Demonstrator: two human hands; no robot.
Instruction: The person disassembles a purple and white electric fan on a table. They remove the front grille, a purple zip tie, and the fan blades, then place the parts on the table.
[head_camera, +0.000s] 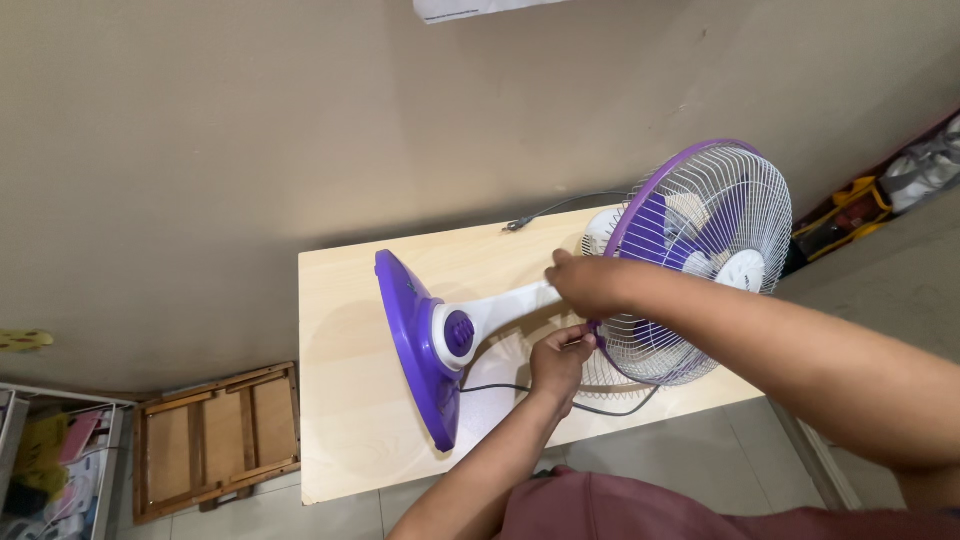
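A purple-and-white plastic desk fan (600, 290) lies on its side on a pale wooden tabletop (350, 400), its wire grille toward the wall. The right hand (590, 285) clasps the white neck beside the grille rim; the left hand (558, 362) pinches something small at the purple rim, seemingly a fastener. Steady bracing seems needed.

Bare forearms and hands, with a maroon garment (640, 510) below.

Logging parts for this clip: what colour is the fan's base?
Purple, with a white hub. The fan base shows in the head view, tipped on its edge on the table.
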